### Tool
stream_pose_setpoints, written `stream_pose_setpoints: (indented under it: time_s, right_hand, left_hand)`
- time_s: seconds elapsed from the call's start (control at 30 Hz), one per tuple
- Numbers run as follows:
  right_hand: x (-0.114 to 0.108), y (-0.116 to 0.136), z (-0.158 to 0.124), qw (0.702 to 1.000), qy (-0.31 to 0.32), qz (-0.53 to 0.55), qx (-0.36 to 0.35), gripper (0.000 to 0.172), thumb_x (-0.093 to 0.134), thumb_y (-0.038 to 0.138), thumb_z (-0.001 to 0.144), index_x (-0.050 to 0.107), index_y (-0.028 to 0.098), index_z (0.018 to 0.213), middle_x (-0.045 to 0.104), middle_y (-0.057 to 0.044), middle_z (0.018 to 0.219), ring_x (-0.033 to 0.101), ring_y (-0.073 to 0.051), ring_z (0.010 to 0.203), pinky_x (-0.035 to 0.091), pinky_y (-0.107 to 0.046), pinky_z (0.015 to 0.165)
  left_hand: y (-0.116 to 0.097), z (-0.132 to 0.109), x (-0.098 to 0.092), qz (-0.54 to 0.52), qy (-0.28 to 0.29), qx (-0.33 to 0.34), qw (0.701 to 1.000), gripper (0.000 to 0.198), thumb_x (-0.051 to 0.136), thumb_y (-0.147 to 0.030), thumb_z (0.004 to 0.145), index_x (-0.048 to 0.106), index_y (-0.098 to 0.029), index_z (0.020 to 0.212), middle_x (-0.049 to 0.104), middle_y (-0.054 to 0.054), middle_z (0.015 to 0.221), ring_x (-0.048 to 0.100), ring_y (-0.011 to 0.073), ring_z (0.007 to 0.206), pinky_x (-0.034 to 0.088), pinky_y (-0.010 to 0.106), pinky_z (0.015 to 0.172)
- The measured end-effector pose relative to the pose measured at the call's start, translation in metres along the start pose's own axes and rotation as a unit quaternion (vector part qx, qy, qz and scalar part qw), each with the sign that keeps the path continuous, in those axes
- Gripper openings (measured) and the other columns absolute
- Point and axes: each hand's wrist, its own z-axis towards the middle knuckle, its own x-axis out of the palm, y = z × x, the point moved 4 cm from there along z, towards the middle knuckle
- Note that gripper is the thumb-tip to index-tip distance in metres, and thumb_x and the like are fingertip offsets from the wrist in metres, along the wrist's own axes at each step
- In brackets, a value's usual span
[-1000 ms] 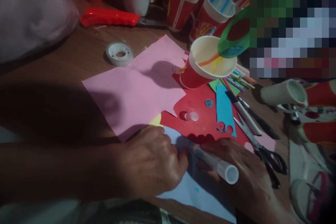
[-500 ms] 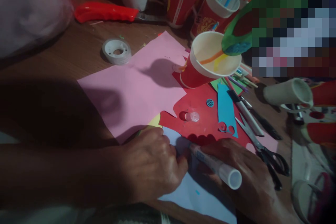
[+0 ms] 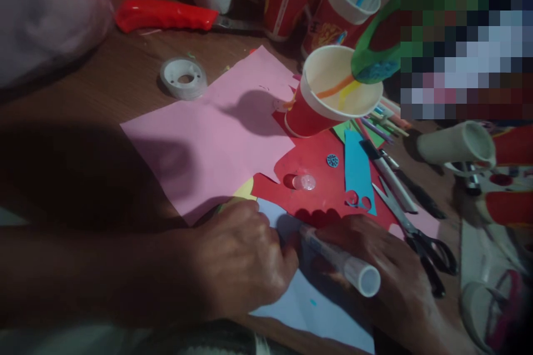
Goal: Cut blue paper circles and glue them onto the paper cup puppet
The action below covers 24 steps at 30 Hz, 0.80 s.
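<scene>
My right hand [image 3: 370, 255] is closed around a glue stick [image 3: 341, 258] with a whitish body, its hollow end tilted up toward me. The other end points down at a pale blue sheet [image 3: 325, 316], close to the fingertips of my left hand [image 3: 250, 258]. Those left fingers are curled and pressed together above the sheet; whatever they may pinch is hidden. A clear cap [image 3: 305, 182] lies on red paper [image 3: 275, 191] beyond my hands. Near it sit a small blue patterned disc [image 3: 332, 161] and a blue strip [image 3: 358, 169] with round cut-outs.
Pink paper [image 3: 208, 150] spreads to the left, below a tape roll [image 3: 183, 77]. A red-handled cutter [image 3: 166, 15] lies behind. A red paper cup [image 3: 310, 108] stands on the paper. Scissors [image 3: 410, 227] and a white mug [image 3: 456, 144] are at the right.
The view has shifted very slightly. The rear end of the glue stick has moved a little up and left; both hands keep nearly the same pose.
</scene>
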Motion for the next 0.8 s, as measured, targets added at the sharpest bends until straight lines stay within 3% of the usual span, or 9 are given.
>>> stream_pose_setpoints:
  time_s: [0.17, 0.43, 0.67, 0.8]
  right_hand:
    - [-0.0019, -0.0010, 0.0005, 0.999, -0.024, 0.021, -0.001, 0.011, 0.052, 0.021, 0.088, 0.056, 0.018, 0.098, 0.062, -0.001, 0.076, 0.057, -0.015, 0.074, 0.046, -0.028, 0.071]
    - [0.0002, 0.0006, -0.0051, 0.999, -0.028, -0.004, 0.021, 0.019, 0.054, 0.021, 0.086, 0.056, 0.017, 0.104, 0.065, -0.005, 0.086, 0.061, -0.019, 0.081, 0.049, -0.033, 0.076]
    - [-0.0031, 0.0024, -0.0003, 0.999, -0.019, -0.002, 0.038, 0.023, 0.051, 0.012, 0.083, 0.055, 0.017, 0.105, 0.065, -0.006, 0.089, 0.061, -0.019, 0.080, 0.050, -0.033, 0.070]
    - [-0.0025, 0.0010, -0.0012, 0.999, 0.006, -0.010, 0.043, 0.020, 0.049, 0.015, 0.085, 0.055, 0.017, 0.104, 0.065, -0.005, 0.088, 0.060, -0.019, 0.077, 0.048, -0.031, 0.067]
  left_hand:
    - [0.0004, 0.0007, 0.0000, -0.009, -0.001, 0.000, 1.000, 0.016, 0.051, -0.006, 0.069, 0.055, -0.017, 0.080, 0.058, 0.002, 0.055, 0.055, 0.0207, 0.048, 0.042, 0.037, 0.049]
    - [0.0007, 0.0001, 0.0013, -0.017, -0.012, 0.008, 1.000, 0.033, 0.055, -0.012, 0.072, 0.058, -0.012, 0.104, 0.063, 0.004, 0.060, 0.057, 0.0218, 0.050, 0.045, 0.039, 0.049]
    - [0.0020, 0.0010, -0.0002, -0.027, -0.013, 0.011, 0.999, 0.021, 0.053, -0.009, 0.069, 0.060, -0.015, 0.087, 0.061, 0.004, 0.057, 0.055, 0.0206, 0.047, 0.041, 0.035, 0.047]
    - [0.0025, 0.0021, -0.0003, -0.032, -0.006, 0.020, 0.999, 0.021, 0.052, -0.008, 0.069, 0.059, -0.015, 0.088, 0.061, 0.004, 0.056, 0.054, 0.0203, 0.045, 0.040, 0.034, 0.046]
